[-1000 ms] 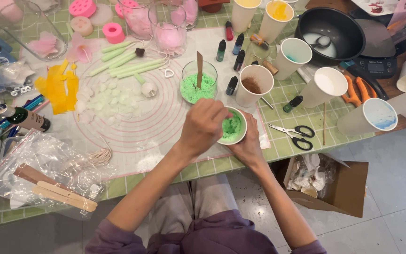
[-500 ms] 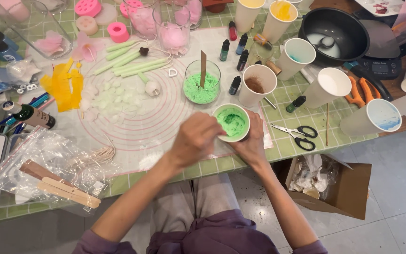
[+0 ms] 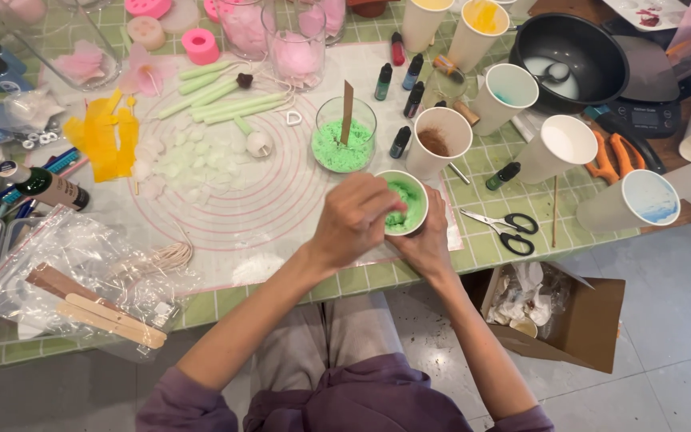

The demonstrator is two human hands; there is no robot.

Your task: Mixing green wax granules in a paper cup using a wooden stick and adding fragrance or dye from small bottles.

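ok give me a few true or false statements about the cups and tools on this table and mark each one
1. The right hand holds a paper cup with green stuff inside. True.
2. The left hand rests flat on the table, far from that cup. False: it is at the cup's rim, fingers reaching into it.
3. A wooden stick stands in the glass jar of green crumbs. True.
4. The scissors lie to the left of the held cup. False: they lie to its right, on the tiled table.
5. A cardboard box sits on the floor beside the table. True.
6. The black pot is full of green crumbs. False: it holds a pale liquid and a spoon.
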